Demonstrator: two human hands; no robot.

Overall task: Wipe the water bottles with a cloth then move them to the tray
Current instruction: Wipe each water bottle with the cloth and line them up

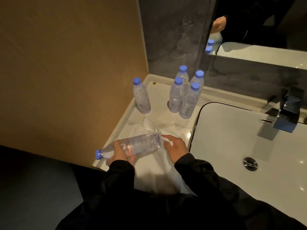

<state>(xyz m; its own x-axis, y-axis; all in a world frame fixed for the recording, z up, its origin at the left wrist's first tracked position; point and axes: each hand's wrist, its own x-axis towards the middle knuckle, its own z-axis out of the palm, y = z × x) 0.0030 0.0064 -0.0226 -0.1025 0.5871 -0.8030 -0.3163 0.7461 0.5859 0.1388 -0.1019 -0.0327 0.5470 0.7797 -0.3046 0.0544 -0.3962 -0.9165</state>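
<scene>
Starting at your far left: the blue cap (98, 154) sticks out past your left hand (120, 152), and that hand is wrapped round the neck end of the held bottle (141, 144), which lies on its side across your body. Its base points towards your right hand (176, 149). That hand has a fold of the white cloth (157, 170) pinched between thumb and fingers, right at the bottle's base, and the rest of the cloth trails beneath both hands.

Beyond your left hand a lone bottle (142, 98) stands upright; beyond your right, a cluster of four (184, 97) stands packed together. Whether the white rimmed surface (159, 83) under them is the tray, I can't tell.

Now the risks. Your grip is at one end only, so a hard wipe along thin, wet plastic could twist the bottle loose. The trailing cloth reaches towards the standing bottles; drag it and it may topple one, and that cluster would go like skittles. The sink (232, 146) lies just outside your right hand, so a slipped bottle could roll in there.
</scene>
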